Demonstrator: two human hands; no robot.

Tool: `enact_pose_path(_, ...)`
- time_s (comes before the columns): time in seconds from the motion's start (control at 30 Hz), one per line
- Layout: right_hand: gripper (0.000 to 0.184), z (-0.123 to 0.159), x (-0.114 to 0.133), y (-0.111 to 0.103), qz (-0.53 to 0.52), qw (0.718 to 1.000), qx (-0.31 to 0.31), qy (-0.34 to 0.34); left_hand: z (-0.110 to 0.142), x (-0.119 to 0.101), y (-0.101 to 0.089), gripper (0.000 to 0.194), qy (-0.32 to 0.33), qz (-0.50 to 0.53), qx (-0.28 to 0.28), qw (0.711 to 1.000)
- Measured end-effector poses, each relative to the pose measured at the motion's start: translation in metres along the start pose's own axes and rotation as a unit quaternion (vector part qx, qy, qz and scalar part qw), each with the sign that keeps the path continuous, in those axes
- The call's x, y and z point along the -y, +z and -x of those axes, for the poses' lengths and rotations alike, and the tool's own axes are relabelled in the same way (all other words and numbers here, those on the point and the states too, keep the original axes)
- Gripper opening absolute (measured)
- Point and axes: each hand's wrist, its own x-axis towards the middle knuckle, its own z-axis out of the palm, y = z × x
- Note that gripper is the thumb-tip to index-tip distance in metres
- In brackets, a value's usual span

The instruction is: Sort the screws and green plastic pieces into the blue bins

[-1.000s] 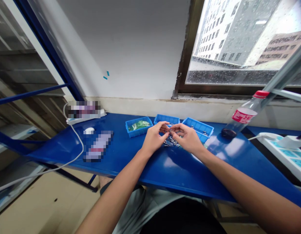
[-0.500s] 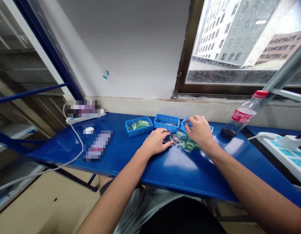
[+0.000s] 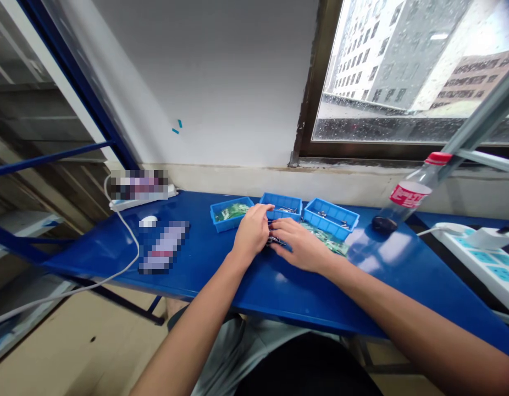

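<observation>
My left hand (image 3: 253,230) stands on its edge at the left side of a pile of small slim silver metal pieces (image 3: 274,240), its fingers extended and partly hidden. My right hand (image 3: 302,243) curves over the same pile from the right, fingers apart, and covers most of it. The two hands nearly meet. Flat green pieces (image 3: 329,241) lie on the table to the right, partly behind my right hand. Behind the hands stand three blue trays: a left tray (image 3: 233,223) with green pieces, a middle tray (image 3: 282,199) with metal pieces, and a right tray (image 3: 329,224) with a few metal pieces.
On the blue table (image 3: 209,269), a cola bottle (image 3: 409,193) stands at right before a white power strip (image 3: 485,258). At left lie a blurred-out flat object (image 3: 164,247), a small white object (image 3: 148,221) and a white cable (image 3: 134,236).
My right hand has moved left and down from the right tray to the metal pile, uncovering that tray. My left hand has shifted slightly left and turned onto its edge.
</observation>
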Motion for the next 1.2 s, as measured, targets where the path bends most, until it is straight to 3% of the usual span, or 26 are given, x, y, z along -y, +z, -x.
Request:
enact_pose_path(0.23,0.027,-0.007,0.009,0.024,0.036,0.988,0.13,-0.076,-0.001,-0.009,-0.004,0.033,0.002,0.005,-0.037,0.999)
enact_pose_path(0.5,0.023,-0.002,-0.005,0.018,0.061,0.995,0.073,-0.021,-0.001,-0.008,-0.002,0.03,-0.001,-0.018,-0.02,1.0)
enact_pose_path(0.8,0.016,0.005,-0.016,0.015,0.129,0.988,0.074,0.053,0.002,-0.006,0.006,0.027,-0.009,-0.023,0.017,1.0)
enact_pose_path(1.0,0.021,0.007,-0.021,0.012,0.064,0.995,0.005,0.078,0.002,-0.005,0.008,0.028,-0.012,-0.011,0.032,0.999)
enact_pose_path(1.1,0.021,0.008,-0.022,0.01,-0.028,0.991,-0.082,0.106,0.001,-0.006,0.008,0.026,-0.004,-0.006,0.042,0.999)
enact_pose_path(1.2,0.015,0.008,-0.022,0.009,-0.108,0.967,-0.167,0.159,0.001,-0.008,0.007,0.025,0.007,0.005,0.053,0.999)
